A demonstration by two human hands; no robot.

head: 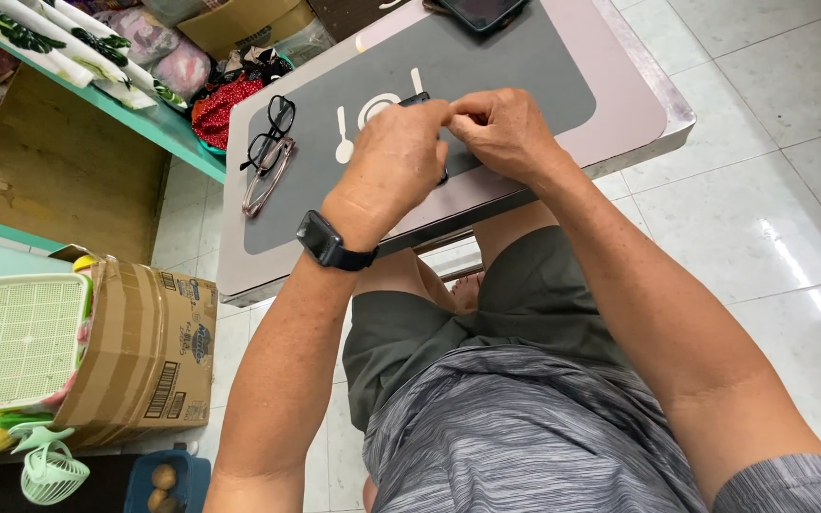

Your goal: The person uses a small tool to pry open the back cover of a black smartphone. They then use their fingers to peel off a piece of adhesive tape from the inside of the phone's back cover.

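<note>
Left hand (394, 161), black band on wrist, and right hand (503, 128) meet over grey mat (515, 66) on pale surface (634, 114). Fingertips of both pinch small black flat object (417, 98), mostly hidden; object sits at mat centre. Left of hands: black-framed glasses (271, 133) touching thin brown-framed glasses (266, 180). Far edge: dark phone (479, 11).

A brown cardboard box (135, 351) wrapped in tan tape stands on the floor at left, with white barcode labels (165, 389) on its side. Another cardboard box (239, 21) sits at the top. A dark phone screen (480, 11) lies at the table's far edge.
</note>
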